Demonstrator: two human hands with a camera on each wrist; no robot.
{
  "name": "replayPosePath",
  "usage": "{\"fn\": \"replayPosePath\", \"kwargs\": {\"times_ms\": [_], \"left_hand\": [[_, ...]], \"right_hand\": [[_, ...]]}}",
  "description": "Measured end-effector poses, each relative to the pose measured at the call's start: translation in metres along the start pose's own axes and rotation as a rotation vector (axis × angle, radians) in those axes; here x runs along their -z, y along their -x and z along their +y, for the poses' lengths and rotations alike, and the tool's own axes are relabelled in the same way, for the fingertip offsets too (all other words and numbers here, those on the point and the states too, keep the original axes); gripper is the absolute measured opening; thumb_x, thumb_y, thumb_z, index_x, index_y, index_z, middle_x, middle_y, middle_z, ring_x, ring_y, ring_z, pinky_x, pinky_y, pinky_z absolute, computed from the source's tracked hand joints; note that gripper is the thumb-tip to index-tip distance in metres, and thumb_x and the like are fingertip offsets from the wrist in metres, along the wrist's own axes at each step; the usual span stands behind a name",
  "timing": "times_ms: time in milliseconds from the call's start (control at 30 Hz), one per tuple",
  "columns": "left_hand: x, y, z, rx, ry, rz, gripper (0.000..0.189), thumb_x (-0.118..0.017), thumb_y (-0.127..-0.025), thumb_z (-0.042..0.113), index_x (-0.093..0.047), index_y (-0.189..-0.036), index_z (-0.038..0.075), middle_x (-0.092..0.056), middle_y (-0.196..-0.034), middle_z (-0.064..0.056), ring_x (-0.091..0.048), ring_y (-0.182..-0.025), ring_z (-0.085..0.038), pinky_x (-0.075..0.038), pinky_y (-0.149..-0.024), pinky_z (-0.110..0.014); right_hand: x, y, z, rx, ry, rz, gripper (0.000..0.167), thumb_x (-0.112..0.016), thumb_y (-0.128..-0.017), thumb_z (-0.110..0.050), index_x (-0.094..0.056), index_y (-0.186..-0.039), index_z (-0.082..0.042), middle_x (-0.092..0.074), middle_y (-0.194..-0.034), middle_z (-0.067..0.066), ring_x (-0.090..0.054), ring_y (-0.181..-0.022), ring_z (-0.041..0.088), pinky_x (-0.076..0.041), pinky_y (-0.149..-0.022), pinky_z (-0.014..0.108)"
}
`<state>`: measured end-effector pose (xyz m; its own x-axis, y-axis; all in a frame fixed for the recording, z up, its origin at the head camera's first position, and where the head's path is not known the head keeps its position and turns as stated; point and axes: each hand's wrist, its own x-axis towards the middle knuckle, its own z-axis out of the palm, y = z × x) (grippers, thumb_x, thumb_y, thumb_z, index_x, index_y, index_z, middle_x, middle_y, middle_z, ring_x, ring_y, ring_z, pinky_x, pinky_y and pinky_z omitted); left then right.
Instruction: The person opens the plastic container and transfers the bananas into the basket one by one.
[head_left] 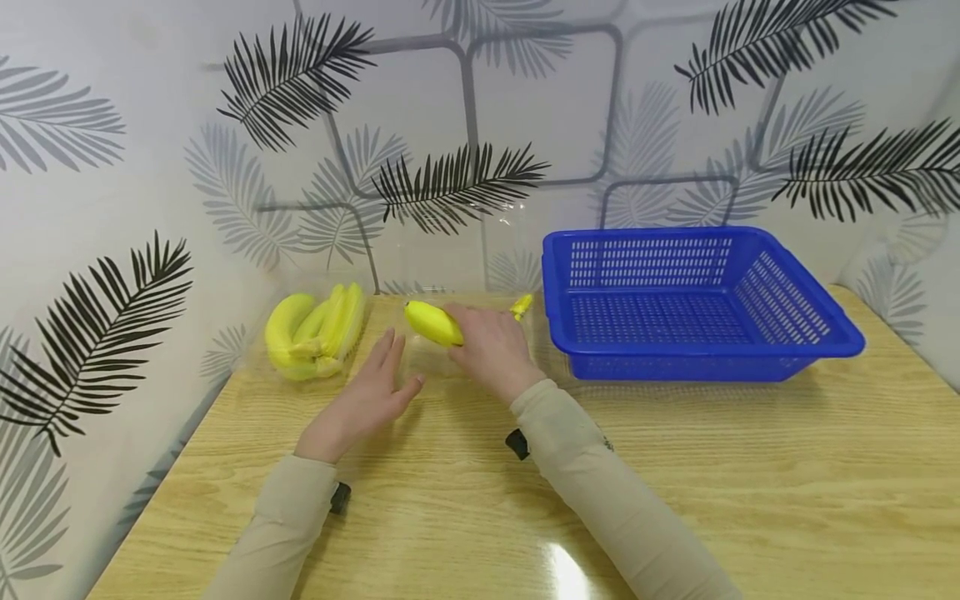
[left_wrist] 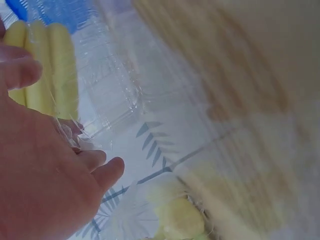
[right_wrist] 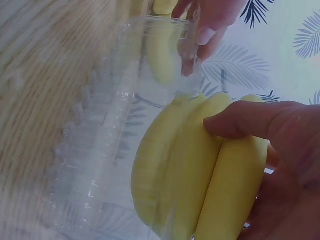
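My right hand [head_left: 493, 346] holds a bunch of yellow bananas [head_left: 435, 323], its thumb laid across them in the right wrist view. The bananas [right_wrist: 172, 170] are at a clear plastic container [right_wrist: 95, 165]; whether they rest on its bottom I cannot tell. My left hand [head_left: 367, 404] is beside the container's left end, its fingers extended and thumb spread. In the right wrist view, the left fingers [right_wrist: 215, 22] are close to the container's rim; contact is unclear. Left of that hand, another bunch of bananas [head_left: 283, 333] lies in a second clear container.
A blue perforated plastic basket [head_left: 705, 346] stands to the right on the wooden table [head_left: 465, 500]. Behind the table rises a wall [head_left: 540, 108] with a leaf pattern. The clear lid or wall of the middle container stands up against it.
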<state>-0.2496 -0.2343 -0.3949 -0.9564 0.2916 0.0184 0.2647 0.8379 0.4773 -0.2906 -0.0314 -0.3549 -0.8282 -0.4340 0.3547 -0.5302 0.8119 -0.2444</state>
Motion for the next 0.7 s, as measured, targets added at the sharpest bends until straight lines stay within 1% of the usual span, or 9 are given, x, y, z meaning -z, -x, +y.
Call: {"fn": "replayPosePath", "kwargs": {"times_ms": [133, 233, 300, 400, 500, 700], "left_hand": [[0.000, 0.001, 0.002, -0.003, -0.040, -0.005, 0.077, -0.040, -0.105, 0.041, -0.004, -0.155, -0.005, 0.008, -0.161, -0.021, 0.003, -0.148, -0.037, -0.016, -0.116, -0.052], [0.001, 0.002, 0.004, 0.005, -0.051, 0.001, 0.080, -0.039, -0.104, 0.044, -0.002, -0.154, -0.005, 0.008, -0.161, -0.021, 0.003, -0.148, -0.036, -0.014, -0.117, -0.051], [0.001, 0.002, 0.006, 0.010, -0.046, 0.003, 0.083, -0.040, -0.103, 0.048, -0.001, -0.154, -0.005, 0.008, -0.161, -0.021, 0.004, -0.148, -0.035, -0.013, -0.117, -0.051], [0.002, 0.002, 0.008, 0.020, -0.026, -0.007, 0.088, -0.041, -0.102, 0.053, 0.001, -0.154, -0.004, 0.010, -0.161, -0.021, 0.006, -0.148, -0.034, -0.012, -0.117, -0.051], [0.003, 0.000, 0.008, 0.022, -0.003, -0.020, 0.089, -0.043, -0.101, 0.052, 0.001, -0.155, -0.004, 0.011, -0.160, -0.021, 0.007, -0.148, -0.035, -0.013, -0.116, -0.053], [0.002, -0.001, 0.006, 0.023, 0.029, -0.027, 0.091, -0.045, -0.100, 0.054, 0.000, -0.155, -0.002, 0.012, -0.161, -0.020, 0.007, -0.148, -0.034, -0.016, -0.116, -0.054]], "right_hand": [[0.004, 0.001, -0.003, 0.015, -0.018, 0.007, 0.048, -0.077, -0.084, -0.021, -0.062, -0.130, -0.015, -0.070, -0.100, 0.001, -0.059, -0.077, 0.017, -0.048, -0.072, 0.037], [0.008, 0.001, -0.005, 0.029, -0.030, 0.010, 0.050, -0.076, -0.086, -0.022, -0.061, -0.133, -0.015, -0.070, -0.104, 0.001, -0.059, -0.079, 0.018, -0.048, -0.075, 0.037], [0.011, 0.002, -0.007, 0.044, -0.039, 0.024, 0.051, -0.075, -0.086, -0.022, -0.059, -0.134, -0.015, -0.068, -0.109, 0.001, -0.059, -0.084, 0.018, -0.047, -0.078, 0.037], [0.015, 0.002, -0.009, 0.071, -0.056, 0.067, 0.052, -0.075, -0.086, -0.020, -0.059, -0.135, -0.015, -0.064, -0.115, 0.002, -0.058, -0.094, 0.019, -0.047, -0.085, 0.039], [0.020, 0.003, -0.011, 0.093, -0.060, 0.099, 0.052, -0.076, -0.085, -0.018, -0.060, -0.134, -0.015, -0.063, -0.116, 0.003, -0.058, -0.099, 0.020, -0.046, -0.088, 0.039], [0.030, 0.007, -0.015, 0.116, -0.046, 0.093, 0.053, -0.077, -0.085, -0.016, -0.060, -0.135, -0.014, -0.065, -0.120, 0.003, -0.059, -0.108, 0.023, -0.046, -0.092, 0.042]]}}
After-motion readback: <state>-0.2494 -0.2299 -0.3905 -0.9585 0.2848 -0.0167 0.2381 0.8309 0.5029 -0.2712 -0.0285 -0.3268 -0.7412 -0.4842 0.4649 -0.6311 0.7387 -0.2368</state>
